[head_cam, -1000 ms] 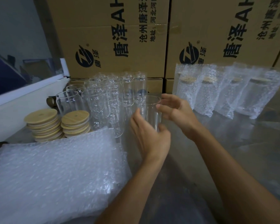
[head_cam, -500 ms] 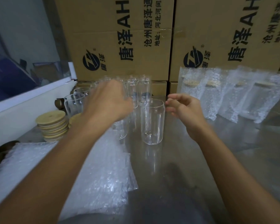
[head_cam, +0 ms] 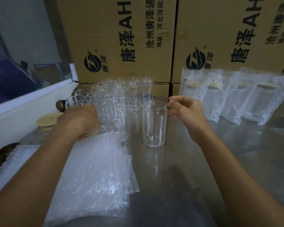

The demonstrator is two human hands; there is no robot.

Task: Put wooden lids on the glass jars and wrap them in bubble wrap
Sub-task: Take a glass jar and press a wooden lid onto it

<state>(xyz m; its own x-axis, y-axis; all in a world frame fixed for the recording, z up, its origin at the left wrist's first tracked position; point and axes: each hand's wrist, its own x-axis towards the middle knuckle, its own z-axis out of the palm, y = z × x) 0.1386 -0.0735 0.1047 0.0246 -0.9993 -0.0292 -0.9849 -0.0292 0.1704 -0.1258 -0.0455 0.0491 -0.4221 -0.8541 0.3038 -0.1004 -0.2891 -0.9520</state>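
Fingers: those of the right hand (head_cam: 185,111) are loosely curled, tips (head_cam: 171,102) just beside the rim of a clear, lidless cylindrical glass jar (head_cam: 154,123), holding nothing; whether they touch the glass cannot be told.
Left hand (head_cam: 79,119): knuckles up, curled down over the stacks of round pale wooden lids; its fingertips are hidden, so whether it grips a lid cannot be told.
Wooden lids (head_cam: 47,119): stacked at the left, partly covered by the left hand, beside the white wall ledge (head_cam: 31,102).
Single jar: upright on the shiny metal tabletop (head_cam: 203,161), between the two hands, a little in front of the others.
Other jars (head_cam: 120,99): a cluster of empty clear glass jars, upright, behind and to the left of the single jar.
Bubble wrap (head_cam: 92,169): a stack of clear flat sheets under the left forearm, at the near left of the table.
Wrapped jars (head_cam: 233,95): a row of lidded jars in bubble-wrap sleeves, standing at the far right.
Backdrop: brown cardboard cartons (head_cam: 125,38) printed with dark Chinese lettering and a round logo, stacked behind the table.
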